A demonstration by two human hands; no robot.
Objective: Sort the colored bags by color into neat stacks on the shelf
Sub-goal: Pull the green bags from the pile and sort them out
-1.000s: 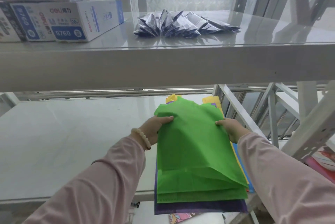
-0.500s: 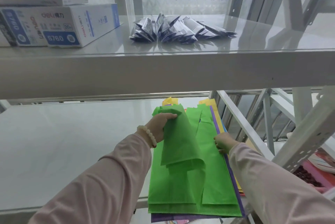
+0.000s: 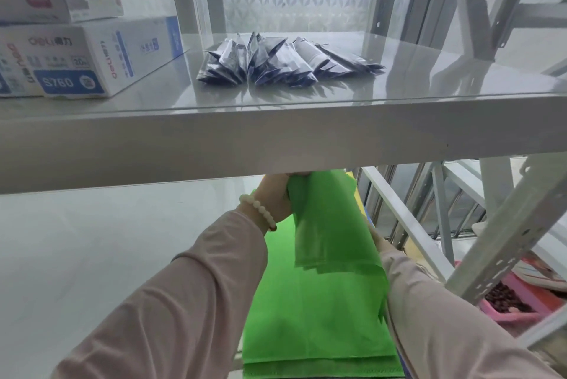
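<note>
On the far left of the upper shelf (image 3: 276,130) sat stacked white boxes (image 3: 76,56), cut off by the frame edge, their blue and red labels only partly readable. Below them the lower shelf (image 3: 92,256) stretched pale and bare under the left sleeve (image 3: 184,302).

The left hand (image 3: 273,194) was raised beneath the upper shelf's front lip, which hid its fingertips; it was closed on the top edge of a lifted green bag (image 3: 331,225), with a beaded bracelet (image 3: 260,210) at the wrist. That bag hung curled and upright, its lower edge loose above the green stack (image 3: 306,332), which lay flat on the lower shelf's right part and ran out of the bottom of the frame. A dark edge of another colour showed at the stack's bottom right corner, too thin to name surely.

Above, mid-shelf, a fan of dark foil packets (image 3: 285,62) lay together, their print too blurred to read.

A sliver of yellow bag (image 3: 357,194) showed just right of the lifted bag. The right hand (image 3: 379,240) was almost wholly hidden behind the hanging green bag; only a strip of it showed above the right sleeve (image 3: 445,317), so its grip could not be told.

Far right, slanted grey rack posts (image 3: 506,240) crossed the view, partly blocking a pink tray (image 3: 506,311) holding dark red pieces.
</note>
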